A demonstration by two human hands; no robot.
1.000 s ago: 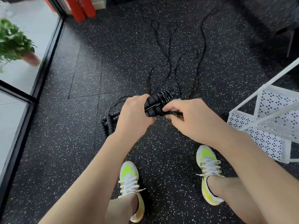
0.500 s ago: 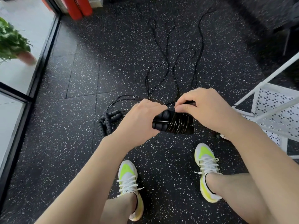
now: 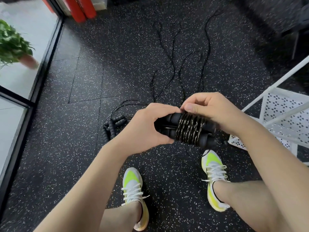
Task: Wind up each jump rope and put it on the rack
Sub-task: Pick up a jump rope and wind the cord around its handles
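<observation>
Rope coiled round paired handles, held above floor: left hand grips handle ends, right hand pinches the last turn; slack there likely unravels coils.

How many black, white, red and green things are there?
Black: 2, the jump rope being wound and the loose ropes on the floor.
White: 1, the rack.
Red: 1, the red rolls.
Green: 1, the plant.
Total: 5
</observation>
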